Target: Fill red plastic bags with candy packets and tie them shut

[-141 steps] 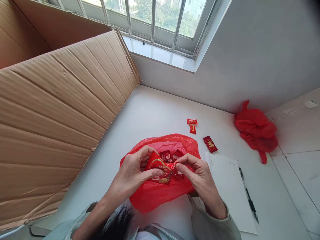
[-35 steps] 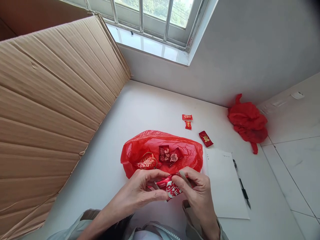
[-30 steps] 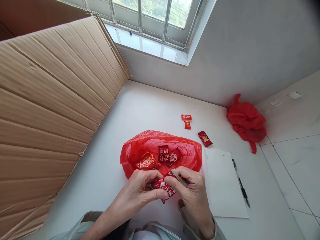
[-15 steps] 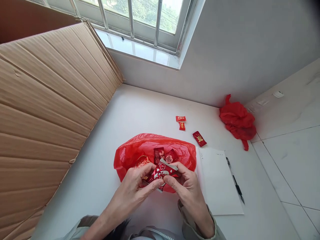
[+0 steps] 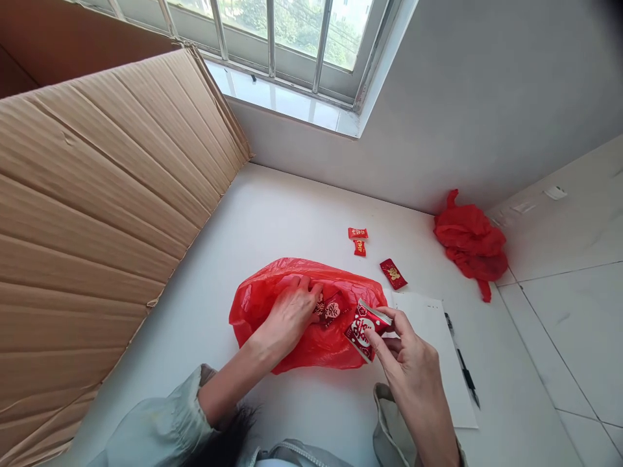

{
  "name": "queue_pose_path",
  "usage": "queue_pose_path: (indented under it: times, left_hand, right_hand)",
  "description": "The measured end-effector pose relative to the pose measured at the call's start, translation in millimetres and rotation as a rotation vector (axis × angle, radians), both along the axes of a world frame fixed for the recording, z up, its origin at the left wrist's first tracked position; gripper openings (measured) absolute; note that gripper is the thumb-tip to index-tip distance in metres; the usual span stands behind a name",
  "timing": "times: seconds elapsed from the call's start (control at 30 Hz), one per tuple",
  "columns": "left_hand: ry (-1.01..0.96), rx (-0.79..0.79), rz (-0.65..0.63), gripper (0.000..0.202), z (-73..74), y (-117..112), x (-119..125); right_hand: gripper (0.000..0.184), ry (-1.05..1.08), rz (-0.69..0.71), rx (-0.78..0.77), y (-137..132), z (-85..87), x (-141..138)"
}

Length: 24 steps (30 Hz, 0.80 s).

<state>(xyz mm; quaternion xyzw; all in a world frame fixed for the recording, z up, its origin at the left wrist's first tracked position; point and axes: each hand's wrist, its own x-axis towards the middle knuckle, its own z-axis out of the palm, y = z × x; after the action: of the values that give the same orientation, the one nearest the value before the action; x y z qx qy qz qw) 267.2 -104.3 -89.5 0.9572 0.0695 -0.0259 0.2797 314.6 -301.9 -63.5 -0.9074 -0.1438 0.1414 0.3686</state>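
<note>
L hand (image 5: 291, 310) lies open, palm down, fingers on wrapped candies (image 5: 331, 308) atop red plastic bag (image 5: 253, 301). R hand (image 5: 407, 360) pinches small red-white pouch (image 5: 364, 329) just right of bag.

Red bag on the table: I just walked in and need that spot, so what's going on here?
A person sits at the white table. The left hand reaches among wrapped sweets lying on the flattened red bag, while the right hand pinches a small red-and-white packet. Three more sweets, paper and a pen lie nearby.
</note>
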Motion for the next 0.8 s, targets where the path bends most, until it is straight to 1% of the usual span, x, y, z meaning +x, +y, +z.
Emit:
queue_pose_path:
  times: [0.17, 0.23, 0.3, 0.37, 0.4, 0.47, 0.5, 0.53, 0.6, 0.7, 0.8]
  left_hand:
    - [-0.085, -0.015, -0.005, 0.020, -12.4, 2, -2]
    - [-0.151, -0.016, -0.015, 0.021, -13.1, 6, -6]
    - [-0.218, -0.019, -0.060, 0.025, -10.1, 10, -13]
    - [-0.371, 0.004, -0.127, 0.029, -5.8, 13, -24]
    - [-0.498, 0.036, -0.161, 0.027, -3.9, 14, -30]
    - [-0.791, 0.133, -0.195, 0.021, -1.6, 16, -45]
    - [-0.904, 0.185, -0.202, 0.019, -1.1, 17, -52]
    - [-0.968, 0.227, -0.204, 0.018, -1.2, 17, -58]
    - [-0.974, 0.270, -0.187, 0.017, -2.7, 17, -65]
    - [-0.963, 0.272, -0.178, 0.020, -7.0, 16, -68]
    - [-0.984, 0.275, -0.169, 0.021, -8.0, 13, -67]
  right_hand:
    - [0.024, -0.066, 0.024, -0.036, 4, -3.5, 1]
    - [0.025, -0.084, 0.027, -0.048, 5, -4.4, 1]
    - [0.024, -0.091, 0.026, -0.054, 6, -4.5, 1]
    - [0.025, -0.088, 0.029, -0.045, 8, -3.6, 1]
    - [0.026, -0.079, 0.034, -0.036, 9, -3.0, 1]
    - [0.028, -0.044, 0.050, -0.015, 12, -1.5, 2]
    - [0.028, -0.022, 0.060, -0.007, 14, -0.8, 2]
    - [0.029, 0.000, 0.071, 0.002, 17, -0.2, 2]
    - [0.029, 0.031, 0.093, 0.024, 23, 0.3, 1]
    - [0.027, 0.040, 0.151, 0.057, 38, -0.9, -1]
    - [0.036, -0.028, 0.223, 0.044, 55, -3.1, -3]
